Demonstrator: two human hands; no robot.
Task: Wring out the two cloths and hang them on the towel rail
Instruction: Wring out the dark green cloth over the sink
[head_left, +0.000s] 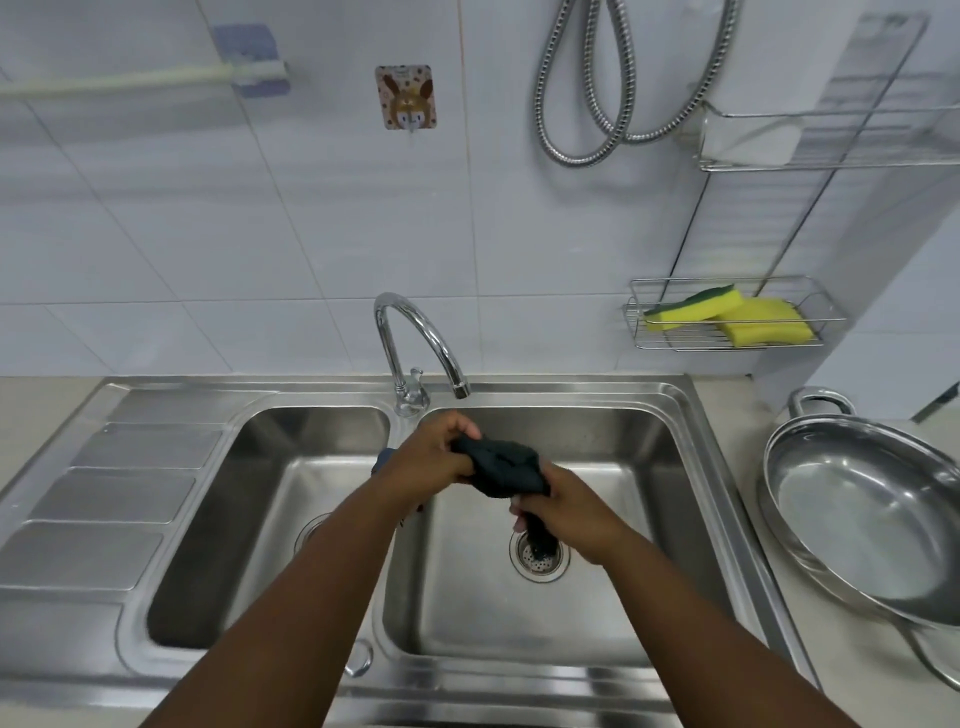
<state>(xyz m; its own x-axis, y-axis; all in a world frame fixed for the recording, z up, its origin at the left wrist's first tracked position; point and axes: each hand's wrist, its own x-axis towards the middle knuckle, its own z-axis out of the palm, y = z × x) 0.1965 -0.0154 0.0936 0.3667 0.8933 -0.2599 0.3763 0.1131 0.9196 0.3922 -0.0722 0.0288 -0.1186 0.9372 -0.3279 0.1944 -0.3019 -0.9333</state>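
Note:
A dark green cloth (506, 466) is bunched and twisted between both hands above the right sink basin (649, 499). My left hand (428, 457) grips its upper end. Its lower end is in my right hand (566, 512), with a dark tail hanging down over the drain (539, 556). A bluish scrap (383, 460), perhaps a second cloth, peeks out behind my left wrist on the divider; most of it is hidden. The pale towel rail (119, 80) runs along the wall at the upper left with nothing on it.
A chrome tap (415, 332) arches over the basins. The left basin (249, 499) and the draining board (104, 499) lie to the left. A steel pan (872, 519) sits on the right counter. A wire rack with yellow sponges (727, 317), a shower hose (592, 104) and a sticker hook (406, 97) hang on the wall.

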